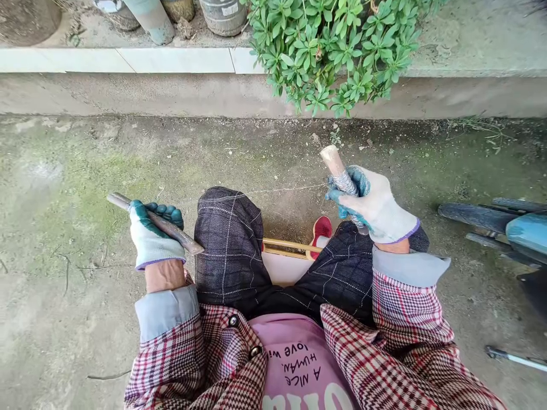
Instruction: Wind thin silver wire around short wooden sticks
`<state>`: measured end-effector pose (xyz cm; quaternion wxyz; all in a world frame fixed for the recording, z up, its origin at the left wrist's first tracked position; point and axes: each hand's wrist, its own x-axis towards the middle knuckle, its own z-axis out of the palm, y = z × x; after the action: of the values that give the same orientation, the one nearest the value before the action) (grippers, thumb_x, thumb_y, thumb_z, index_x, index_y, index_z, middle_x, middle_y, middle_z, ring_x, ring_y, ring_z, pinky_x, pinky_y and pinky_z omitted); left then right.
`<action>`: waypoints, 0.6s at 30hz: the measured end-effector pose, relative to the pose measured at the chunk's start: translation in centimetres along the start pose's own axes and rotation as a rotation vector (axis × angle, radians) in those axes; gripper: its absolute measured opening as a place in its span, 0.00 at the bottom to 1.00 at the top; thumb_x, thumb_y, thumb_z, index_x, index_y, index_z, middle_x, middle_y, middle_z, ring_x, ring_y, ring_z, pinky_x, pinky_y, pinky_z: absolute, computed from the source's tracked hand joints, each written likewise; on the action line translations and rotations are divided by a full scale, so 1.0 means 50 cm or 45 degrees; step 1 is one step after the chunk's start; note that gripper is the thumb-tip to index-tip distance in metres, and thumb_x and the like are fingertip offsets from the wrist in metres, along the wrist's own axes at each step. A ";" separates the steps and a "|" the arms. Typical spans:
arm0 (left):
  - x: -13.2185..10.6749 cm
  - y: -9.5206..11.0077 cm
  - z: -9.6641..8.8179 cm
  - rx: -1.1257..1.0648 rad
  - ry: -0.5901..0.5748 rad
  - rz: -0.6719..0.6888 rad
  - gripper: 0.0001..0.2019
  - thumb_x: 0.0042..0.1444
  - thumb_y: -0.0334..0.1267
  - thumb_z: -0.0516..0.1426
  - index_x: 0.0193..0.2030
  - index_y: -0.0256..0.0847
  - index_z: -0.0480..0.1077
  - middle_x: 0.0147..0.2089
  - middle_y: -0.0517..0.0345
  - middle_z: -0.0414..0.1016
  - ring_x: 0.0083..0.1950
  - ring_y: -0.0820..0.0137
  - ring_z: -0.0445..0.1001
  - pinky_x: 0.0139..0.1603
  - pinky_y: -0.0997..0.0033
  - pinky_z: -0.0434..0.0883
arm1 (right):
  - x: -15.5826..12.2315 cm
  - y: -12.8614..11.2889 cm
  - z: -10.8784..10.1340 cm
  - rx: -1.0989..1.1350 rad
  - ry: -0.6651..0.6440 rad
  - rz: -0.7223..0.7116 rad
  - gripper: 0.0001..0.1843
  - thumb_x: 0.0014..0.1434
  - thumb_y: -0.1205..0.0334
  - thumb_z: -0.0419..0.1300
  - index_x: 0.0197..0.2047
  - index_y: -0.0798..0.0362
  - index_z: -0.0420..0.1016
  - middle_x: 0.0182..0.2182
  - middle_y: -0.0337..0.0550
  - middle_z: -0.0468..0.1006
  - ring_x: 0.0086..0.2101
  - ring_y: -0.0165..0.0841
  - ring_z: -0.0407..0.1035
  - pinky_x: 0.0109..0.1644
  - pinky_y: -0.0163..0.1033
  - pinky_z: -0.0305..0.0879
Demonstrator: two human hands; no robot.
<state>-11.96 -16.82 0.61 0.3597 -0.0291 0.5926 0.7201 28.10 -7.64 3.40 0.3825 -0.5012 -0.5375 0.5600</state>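
My left hand, in a white glove with a teal palm, is closed around a weathered wooden stick left of my knee. My right hand, gloved alike, grips a thicker wooden stick with wire wound around its middle. That stick tilts, its pale cut end pointing up and left. A thin wire runs from the wound stick across above my left knee toward my left hand. Where it meets the left stick is too faint to see.
A leafy green plant hangs over a tiled ledge ahead, with several pots at the left. A blue wheeled object stands at the right. Below me are a low seat and a red shoe.
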 end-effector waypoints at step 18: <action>0.012 -0.008 -0.007 -0.108 -0.058 -0.123 0.18 0.78 0.45 0.50 0.34 0.41 0.60 0.20 0.72 0.60 0.19 0.83 0.59 0.26 0.79 0.61 | -0.023 0.007 0.007 0.602 -0.420 0.094 0.19 0.60 0.51 0.71 0.52 0.49 0.81 0.17 0.28 0.65 0.13 0.26 0.51 0.12 0.32 0.52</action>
<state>-12.32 -16.84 -0.08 0.4058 -0.0566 0.5511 0.7269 28.04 -8.87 3.19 0.3755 -0.3196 -0.4284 0.7572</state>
